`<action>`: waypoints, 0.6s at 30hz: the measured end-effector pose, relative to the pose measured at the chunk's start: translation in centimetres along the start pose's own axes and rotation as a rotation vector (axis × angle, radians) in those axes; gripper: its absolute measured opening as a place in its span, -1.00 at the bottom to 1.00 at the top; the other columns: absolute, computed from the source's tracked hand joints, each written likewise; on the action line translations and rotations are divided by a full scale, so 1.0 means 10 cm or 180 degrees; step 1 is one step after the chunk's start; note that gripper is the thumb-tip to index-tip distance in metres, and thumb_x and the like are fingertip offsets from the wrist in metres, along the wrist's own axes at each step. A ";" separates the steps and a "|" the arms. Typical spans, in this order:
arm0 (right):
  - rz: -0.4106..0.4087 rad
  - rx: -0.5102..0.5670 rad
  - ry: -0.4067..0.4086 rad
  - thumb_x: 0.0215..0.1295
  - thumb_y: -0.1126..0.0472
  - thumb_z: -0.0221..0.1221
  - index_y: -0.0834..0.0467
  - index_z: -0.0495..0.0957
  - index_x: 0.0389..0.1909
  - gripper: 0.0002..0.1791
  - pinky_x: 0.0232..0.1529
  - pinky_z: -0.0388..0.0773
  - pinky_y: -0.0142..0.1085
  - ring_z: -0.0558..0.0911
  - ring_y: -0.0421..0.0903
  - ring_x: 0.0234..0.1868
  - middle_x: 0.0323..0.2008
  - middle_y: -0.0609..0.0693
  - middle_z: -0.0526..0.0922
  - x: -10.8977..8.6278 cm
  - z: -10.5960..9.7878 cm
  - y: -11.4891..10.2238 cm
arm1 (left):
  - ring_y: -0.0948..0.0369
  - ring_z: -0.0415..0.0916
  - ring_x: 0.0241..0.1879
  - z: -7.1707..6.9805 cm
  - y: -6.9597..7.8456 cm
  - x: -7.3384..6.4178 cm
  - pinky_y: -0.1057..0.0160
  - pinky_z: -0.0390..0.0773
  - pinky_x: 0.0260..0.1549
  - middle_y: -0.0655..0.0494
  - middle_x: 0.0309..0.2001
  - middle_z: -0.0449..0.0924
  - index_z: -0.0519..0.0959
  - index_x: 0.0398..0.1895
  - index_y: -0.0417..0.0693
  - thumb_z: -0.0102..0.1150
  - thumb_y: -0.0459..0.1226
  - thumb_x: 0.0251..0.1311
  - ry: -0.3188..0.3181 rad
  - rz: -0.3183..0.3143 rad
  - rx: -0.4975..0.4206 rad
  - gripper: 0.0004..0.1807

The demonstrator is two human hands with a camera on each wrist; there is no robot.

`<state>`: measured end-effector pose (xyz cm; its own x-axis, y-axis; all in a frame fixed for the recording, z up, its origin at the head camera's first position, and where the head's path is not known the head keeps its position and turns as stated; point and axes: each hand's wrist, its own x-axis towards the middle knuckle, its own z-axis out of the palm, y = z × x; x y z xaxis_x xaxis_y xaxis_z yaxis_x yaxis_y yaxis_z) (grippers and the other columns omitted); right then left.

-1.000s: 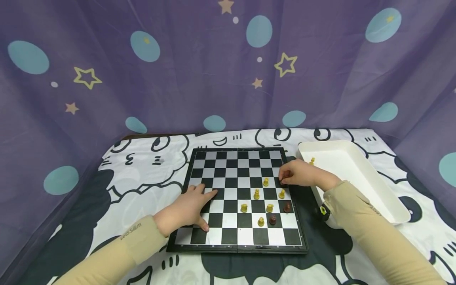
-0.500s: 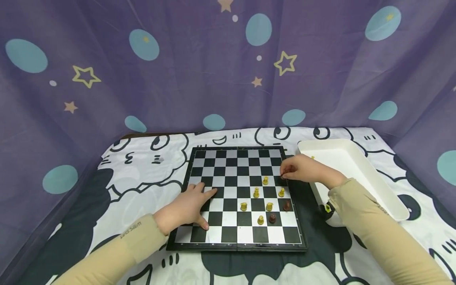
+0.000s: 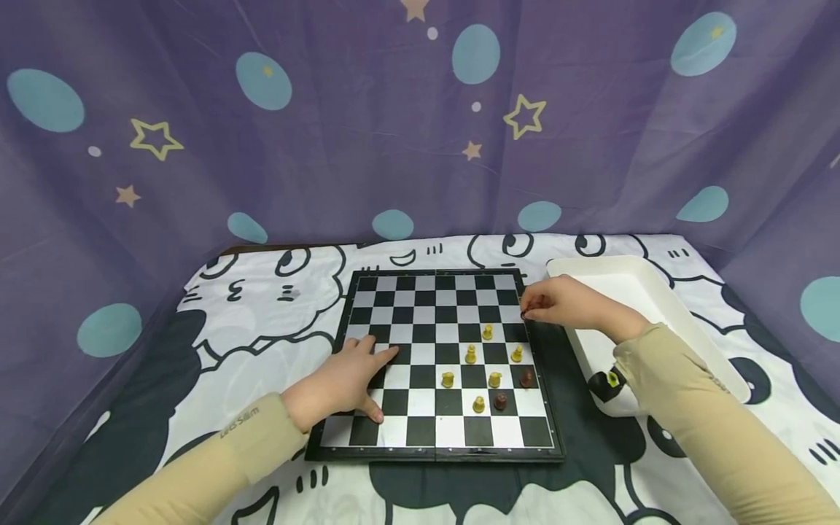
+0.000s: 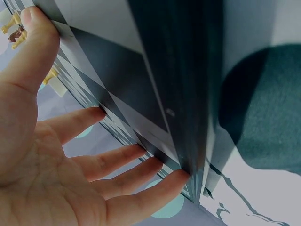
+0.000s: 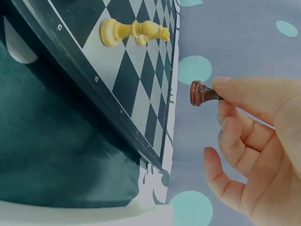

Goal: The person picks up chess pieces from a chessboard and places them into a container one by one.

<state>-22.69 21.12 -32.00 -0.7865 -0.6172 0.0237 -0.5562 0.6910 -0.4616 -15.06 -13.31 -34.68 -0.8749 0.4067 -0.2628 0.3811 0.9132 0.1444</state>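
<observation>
A small, glossy dark reddish-brown chess piece (image 5: 200, 93) is pinched between the thumb and fingertips of the right hand (image 3: 569, 302), its round base towards the board; it is held up off the squares at the right edge. The black-and-white checkered, black-framed chessboard (image 3: 425, 315) lies flat below. In its right half stand six small yellow chess pieces (image 3: 470, 354) and, nearer, two other dark brown chess pieces (image 3: 526, 378), one by the right edge and one further left. At the board's left side, the left hand (image 3: 344, 383) rests with fingers spread, grasping nothing, its fingertips touching the surface. Right of the board sits a white rectangular tray (image 3: 646, 288), partly hidden by the right forearm. A white cloth with black cartoon drawings (image 3: 282, 292) lies underneath; a purple curtain with teal ovals and stars (image 3: 367, 146) hangs at the far side.
</observation>
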 end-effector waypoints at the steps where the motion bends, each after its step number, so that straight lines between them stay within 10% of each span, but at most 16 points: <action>1: 0.0010 0.0004 0.0009 0.21 0.28 0.23 0.18 0.61 -0.38 -0.96 -0.39 0.45 -0.31 0.47 -0.24 -0.49 -0.47 -0.06 0.65 -0.01 -0.01 0.00 | -0.24 0.24 0.20 0.00 0.00 0.00 -0.14 0.37 0.12 -0.31 0.26 0.26 0.34 0.33 -0.08 0.57 0.04 -0.48 -0.0005 -0.0001 -0.0005 0.12; 18: 0.0352 -0.0118 0.0466 0.20 0.34 0.21 0.16 0.62 -0.31 -0.93 -0.44 0.42 -0.34 0.49 -0.25 -0.50 -0.47 -0.09 0.65 -0.22 -0.43 0.13 | -0.24 0.24 0.20 0.02 -0.03 0.00 -0.14 0.37 0.12 -0.31 0.27 0.26 0.34 0.33 -0.07 0.56 0.07 -0.49 -0.0004 0.0007 -0.0013 0.13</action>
<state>-22.81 24.99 -28.83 -0.8725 -0.4772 0.1048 -0.4716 0.7667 -0.4356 -15.13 -13.53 -34.89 -0.8737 0.4088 -0.2637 0.3819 0.9122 0.1488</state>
